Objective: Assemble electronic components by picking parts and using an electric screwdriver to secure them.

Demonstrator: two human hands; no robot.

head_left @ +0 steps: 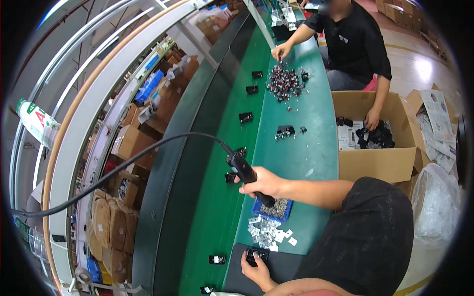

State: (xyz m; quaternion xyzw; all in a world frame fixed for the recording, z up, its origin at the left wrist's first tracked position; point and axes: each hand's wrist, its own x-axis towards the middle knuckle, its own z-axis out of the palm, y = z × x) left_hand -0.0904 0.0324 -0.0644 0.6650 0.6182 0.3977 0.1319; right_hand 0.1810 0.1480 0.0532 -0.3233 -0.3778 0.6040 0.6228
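My right hand (265, 182) is wrapped round a black corded electric screwdriver (241, 166), holding it tilted over the workbench. Just under its lower end stands a small blue tray (289, 209) filled with small metal screws (273, 207). On a dark mat (285, 266) at the near end, my left hand (256, 272) grips a small black housing (256, 254), partly covered by the fingers. Between the tray and the mat, flat silvery metal plates (266, 232) lie in a loose pile.
Several black parts (245, 117) sit spaced along the green conveyor belt (207, 217). Across the bench, a co-worker (358, 42) has one hand at a heap of small parts (286, 83) and another in a cardboard box (377, 165). The screwdriver's cord (123, 163) arcs leftward over the belt.
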